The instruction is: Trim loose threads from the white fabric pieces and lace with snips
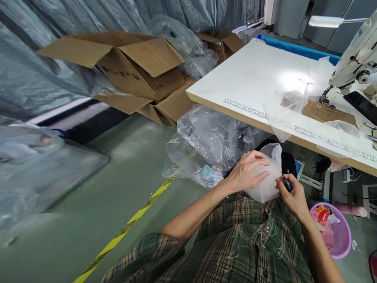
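Observation:
A piece of sheer white fabric (263, 188) is bunched over my lap, just below the table's front edge. My left hand (247, 172) rests on the fabric's left side with its fingers stretched and apart, not gripping it. At the fabric's right edge, my right hand (291, 193) is closed around small thread snips (286, 183) with a blue and black handle. Their thin dark tip points up and left against the cloth. Part of the snips is hidden by the fingers.
A white sewing table (244, 74) with a printed ruler edge carries a sewing machine (357, 55), sheer fabric scraps and brown card (328, 113). Clear plastic bags (212, 133) lie under its left corner. Open cardboard boxes (141, 74) stand behind. A pink basket (341, 236) sits right, on the floor.

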`<control>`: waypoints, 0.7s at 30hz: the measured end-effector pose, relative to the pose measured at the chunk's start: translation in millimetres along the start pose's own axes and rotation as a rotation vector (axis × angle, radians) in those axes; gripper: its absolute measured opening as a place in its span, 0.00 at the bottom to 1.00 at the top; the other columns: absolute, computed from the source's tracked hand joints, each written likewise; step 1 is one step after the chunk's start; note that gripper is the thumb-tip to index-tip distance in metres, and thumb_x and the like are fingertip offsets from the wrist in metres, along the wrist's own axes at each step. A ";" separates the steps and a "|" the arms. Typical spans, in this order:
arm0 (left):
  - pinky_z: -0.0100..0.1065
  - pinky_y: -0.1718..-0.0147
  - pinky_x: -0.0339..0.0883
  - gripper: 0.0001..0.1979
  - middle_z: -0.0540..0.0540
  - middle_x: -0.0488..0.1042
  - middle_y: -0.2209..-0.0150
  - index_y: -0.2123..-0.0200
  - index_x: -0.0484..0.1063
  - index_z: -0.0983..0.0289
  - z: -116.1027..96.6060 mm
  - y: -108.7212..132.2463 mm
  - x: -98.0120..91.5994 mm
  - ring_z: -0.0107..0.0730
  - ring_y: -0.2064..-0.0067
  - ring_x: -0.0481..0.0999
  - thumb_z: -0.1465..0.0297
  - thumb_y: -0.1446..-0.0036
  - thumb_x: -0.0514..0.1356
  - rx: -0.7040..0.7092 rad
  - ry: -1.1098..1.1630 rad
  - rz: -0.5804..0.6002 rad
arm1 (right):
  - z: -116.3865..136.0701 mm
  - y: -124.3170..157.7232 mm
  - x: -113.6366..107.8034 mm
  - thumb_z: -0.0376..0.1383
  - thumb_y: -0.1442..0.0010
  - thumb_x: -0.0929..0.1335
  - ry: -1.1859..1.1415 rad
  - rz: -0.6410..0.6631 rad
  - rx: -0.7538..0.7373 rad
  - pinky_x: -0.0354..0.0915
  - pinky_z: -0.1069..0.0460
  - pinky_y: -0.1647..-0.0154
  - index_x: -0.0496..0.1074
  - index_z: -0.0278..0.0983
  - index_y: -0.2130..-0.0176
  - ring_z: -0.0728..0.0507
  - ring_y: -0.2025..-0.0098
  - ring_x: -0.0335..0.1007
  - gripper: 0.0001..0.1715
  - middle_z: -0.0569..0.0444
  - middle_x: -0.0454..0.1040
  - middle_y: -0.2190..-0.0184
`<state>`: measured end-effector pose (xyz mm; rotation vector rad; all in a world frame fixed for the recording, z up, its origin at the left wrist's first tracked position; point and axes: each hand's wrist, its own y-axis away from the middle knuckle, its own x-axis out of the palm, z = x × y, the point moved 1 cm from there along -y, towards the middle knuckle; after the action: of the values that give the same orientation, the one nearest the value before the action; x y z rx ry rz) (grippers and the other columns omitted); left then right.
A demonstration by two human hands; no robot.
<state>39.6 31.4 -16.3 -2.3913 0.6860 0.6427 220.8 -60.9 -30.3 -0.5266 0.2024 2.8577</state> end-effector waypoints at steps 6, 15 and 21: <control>0.46 0.52 0.68 0.18 0.64 0.77 0.51 0.55 0.77 0.65 24.5 14.0 37.5 0.44 0.53 0.76 0.58 0.42 0.64 0.336 -0.109 0.097 | -6.4 -11.7 -18.6 0.57 0.44 0.66 0.141 -0.186 -0.016 0.61 0.51 0.71 0.70 0.37 0.68 0.47 0.74 0.63 0.25 0.55 0.72 0.75; 0.44 0.51 0.69 0.15 0.59 0.76 0.54 0.56 0.74 0.63 34.7 -31.1 39.2 0.42 0.50 0.76 0.60 0.42 0.64 -0.146 -0.019 -0.149 | 21.2 -33.8 -16.1 0.50 0.42 0.65 0.118 -0.267 -0.169 0.63 0.52 0.71 0.71 0.37 0.68 0.47 0.74 0.64 0.19 0.56 0.71 0.75; 0.38 0.59 0.68 0.09 0.55 0.77 0.65 0.67 0.73 0.64 13.6 -41.8 37.4 0.33 0.62 0.77 0.69 0.36 0.57 0.116 -0.206 -0.292 | 44.3 -46.7 -0.7 0.52 0.47 0.69 0.073 -0.281 -0.202 0.63 0.52 0.73 0.77 0.34 0.65 0.48 0.76 0.63 0.23 0.52 0.75 0.73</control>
<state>88.7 57.5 -31.7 -2.2198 0.2722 0.6901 218.2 -8.2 6.7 -0.6430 -0.1399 2.5996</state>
